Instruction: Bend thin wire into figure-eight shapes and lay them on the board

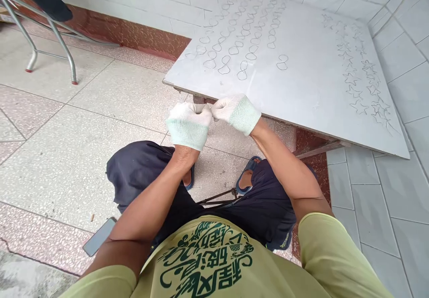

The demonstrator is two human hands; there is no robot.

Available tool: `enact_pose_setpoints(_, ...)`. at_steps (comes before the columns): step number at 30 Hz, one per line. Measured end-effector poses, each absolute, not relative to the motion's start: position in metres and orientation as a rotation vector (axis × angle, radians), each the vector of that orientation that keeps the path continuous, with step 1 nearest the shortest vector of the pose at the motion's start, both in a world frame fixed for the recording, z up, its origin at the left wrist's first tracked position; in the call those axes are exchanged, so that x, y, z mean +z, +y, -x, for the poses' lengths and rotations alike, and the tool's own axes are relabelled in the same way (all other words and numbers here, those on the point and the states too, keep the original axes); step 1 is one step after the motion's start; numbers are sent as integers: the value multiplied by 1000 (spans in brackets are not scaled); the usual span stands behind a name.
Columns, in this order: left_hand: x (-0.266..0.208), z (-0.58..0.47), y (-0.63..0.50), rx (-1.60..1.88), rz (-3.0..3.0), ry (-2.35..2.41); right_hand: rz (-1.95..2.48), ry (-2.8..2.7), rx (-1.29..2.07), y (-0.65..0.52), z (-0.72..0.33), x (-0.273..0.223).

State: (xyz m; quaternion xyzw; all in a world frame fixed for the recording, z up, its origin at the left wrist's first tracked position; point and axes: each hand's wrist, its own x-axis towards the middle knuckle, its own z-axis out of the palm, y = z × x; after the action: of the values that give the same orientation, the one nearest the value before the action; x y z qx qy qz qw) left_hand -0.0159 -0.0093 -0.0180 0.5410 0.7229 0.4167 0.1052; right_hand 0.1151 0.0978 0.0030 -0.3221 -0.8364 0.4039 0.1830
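In the centre of the frame we see two hands in white knitted gloves with pale green cuffs: the left hand (188, 123) and, just beside it, the right hand (236, 112). The fingers of both are curled and pressed together, and their tips meet; what they pinch between them is too small for us to tell. Just beyond the hands, a flat white board (301, 94) fills the upper right of the frame. On it we find thin, dark, wire-like figure-eight shapes (242, 70) in rows toward the upper middle, with one single figure-eight (282, 62) lying apart, to the right of these rows. Thin, dark, wire-like stars (359, 106) lie along the board's right side. At the lower left, a flat grey phone (99, 237) rests on the speckled stone floor (87, 164).
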Motion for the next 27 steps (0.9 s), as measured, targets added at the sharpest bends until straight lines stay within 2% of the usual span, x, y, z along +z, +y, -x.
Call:
enact_pose_setpoints(3,-26,11,-14,1404,-1279,2149,910,-2373,1163,100,-119,3)
enact_pose_setpoints(6,-28,17,-23,1424,-1279,2104,942,-2366,1234,105,-124,5)
enact_pose_setpoints(11,-14,34,-42,1660,-1313,2300,890,-2367,1293,116,-130,5)
enact_pose_setpoints(15,-5,46,-38,1414,-1409,2167,896,-2425,1256,117,-131,9)
enact_pose_setpoints(21,-16,59,-18,997,-1286,1919,895,-2393,1313,112,-131,13)
enact_pose_setpoints(23,-18,61,-18,1033,-1269,1884,894,-2361,1337,112,-132,13)
enact_pose_setpoints(27,-11,67,-23,1327,-1380,2037,904,-2388,1327,111,-133,14)
